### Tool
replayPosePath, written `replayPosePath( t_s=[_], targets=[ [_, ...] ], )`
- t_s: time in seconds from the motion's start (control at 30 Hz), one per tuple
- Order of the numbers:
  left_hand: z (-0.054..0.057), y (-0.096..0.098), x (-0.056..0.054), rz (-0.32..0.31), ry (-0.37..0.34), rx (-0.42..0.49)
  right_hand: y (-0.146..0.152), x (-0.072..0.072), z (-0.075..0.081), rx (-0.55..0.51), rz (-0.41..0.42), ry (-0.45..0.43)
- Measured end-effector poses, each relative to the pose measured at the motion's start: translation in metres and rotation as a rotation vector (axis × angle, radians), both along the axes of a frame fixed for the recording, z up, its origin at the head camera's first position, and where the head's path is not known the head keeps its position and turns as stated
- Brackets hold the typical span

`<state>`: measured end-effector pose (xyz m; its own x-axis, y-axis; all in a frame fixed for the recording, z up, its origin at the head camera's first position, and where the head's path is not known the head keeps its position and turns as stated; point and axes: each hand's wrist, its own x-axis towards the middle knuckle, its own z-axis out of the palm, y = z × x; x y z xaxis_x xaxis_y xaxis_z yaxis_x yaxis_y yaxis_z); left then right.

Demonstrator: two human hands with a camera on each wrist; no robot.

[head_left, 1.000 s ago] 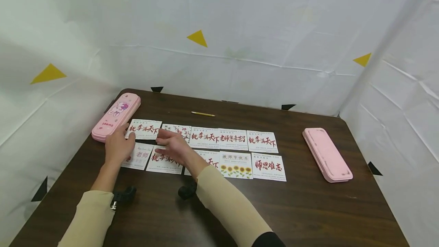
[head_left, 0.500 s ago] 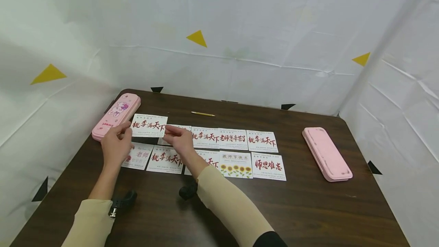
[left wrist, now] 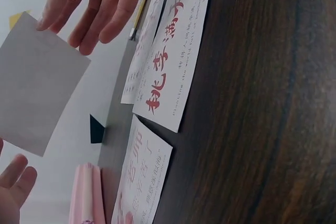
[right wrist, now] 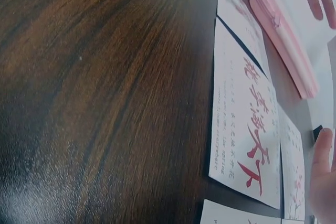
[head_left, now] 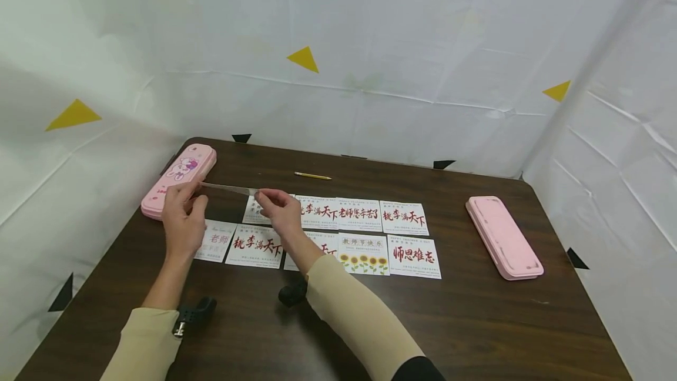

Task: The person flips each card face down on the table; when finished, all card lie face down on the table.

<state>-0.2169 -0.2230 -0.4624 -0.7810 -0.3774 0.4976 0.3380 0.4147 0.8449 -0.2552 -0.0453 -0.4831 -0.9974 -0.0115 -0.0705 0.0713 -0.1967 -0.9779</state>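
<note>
Above the left end of the back row, both hands hold a white greeting card (head_left: 227, 187) by its two short sides, off the table. It appears nearly edge-on in the head view; the left wrist view shows a plain pale face of the same card (left wrist: 39, 85). My left hand (head_left: 184, 216) pinches its left end. On the right end, thumb and fingers of my right hand (head_left: 280, 211) pinch it. Beneath the hands lie a card with red lettering (head_left: 255, 246) and a card with pink print (head_left: 217, 241), partly behind the left hand.
More printed cards lie in two rows, including a sunflower card (head_left: 364, 254). A pink pencil case (head_left: 182, 172) with a rabbit picture sits at the left edge, another pink case (head_left: 505, 237) at the right. A yellow pencil (head_left: 313, 176) lies behind the cards on the dark table (head_left: 476, 322).
The card at the back row's left end was lifted off the table by both hands. Its red-lettered face then faced me; now it is tilted to nearly edge-on.
</note>
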Motion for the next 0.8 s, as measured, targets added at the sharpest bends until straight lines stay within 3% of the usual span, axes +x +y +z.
replayPosePath(
  t_s=[0.17,0.43,0.67,0.8],
  targets=[
    [-0.002,-0.001,-0.003,-0.031,-0.060,-0.029,-0.003,0.002,0.000,-0.052,0.015,-0.025],
    [-0.006,-0.009,-0.005,-0.069,-0.213,-0.112,-0.011,0.007,0.001,-0.113,0.136,-0.079],
    [-0.009,-0.018,-0.009,-0.090,-0.365,-0.209,-0.017,0.011,0.000,-0.097,0.194,-0.131],
    [-0.011,-0.023,-0.010,-0.084,-0.407,-0.223,-0.020,0.012,-0.002,-0.079,0.236,-0.150]
  ],
)
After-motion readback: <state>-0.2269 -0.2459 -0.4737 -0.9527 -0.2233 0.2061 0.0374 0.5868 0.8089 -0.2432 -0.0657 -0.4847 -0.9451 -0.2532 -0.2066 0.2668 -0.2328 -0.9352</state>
